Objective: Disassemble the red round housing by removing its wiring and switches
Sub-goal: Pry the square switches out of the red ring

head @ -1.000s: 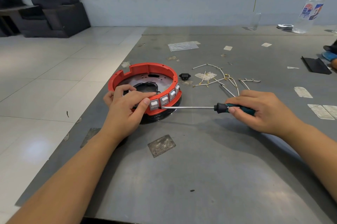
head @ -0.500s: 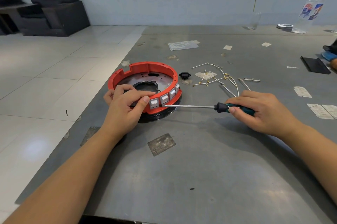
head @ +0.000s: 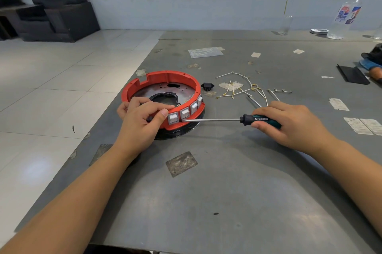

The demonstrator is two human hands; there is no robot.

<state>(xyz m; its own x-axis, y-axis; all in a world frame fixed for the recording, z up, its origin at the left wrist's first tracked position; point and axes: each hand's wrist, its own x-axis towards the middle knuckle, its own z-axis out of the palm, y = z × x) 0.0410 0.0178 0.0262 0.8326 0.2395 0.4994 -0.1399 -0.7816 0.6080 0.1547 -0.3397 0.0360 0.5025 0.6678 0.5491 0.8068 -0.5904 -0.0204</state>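
Note:
The red round housing (head: 165,76) lies on the grey table (head: 227,181), left of centre, with a metal plate inside. Several white rocker switches (head: 185,113) line its near-right wall. My left hand (head: 142,121) grips the housing's near rim, thumb against the leftmost switch. My right hand (head: 289,123) holds a green-and-black screwdriver (head: 260,120) by the handle. Its shaft runs left and the tip touches the lower edge of the second switch. Loose white wires (head: 246,88) with gold terminals lie behind my right hand.
A small black socket (head: 207,86) sits right of the housing. A second screwdriver shaft (head: 254,101) lies among the wires. Paper scraps and a plastic bag (head: 204,52) dot the table. A water bottle (head: 347,15) stands far right. The table's left edge drops to tiled floor.
The screwdriver tip has stayed at the switches, shifting only slightly. Both hands keep their hold.

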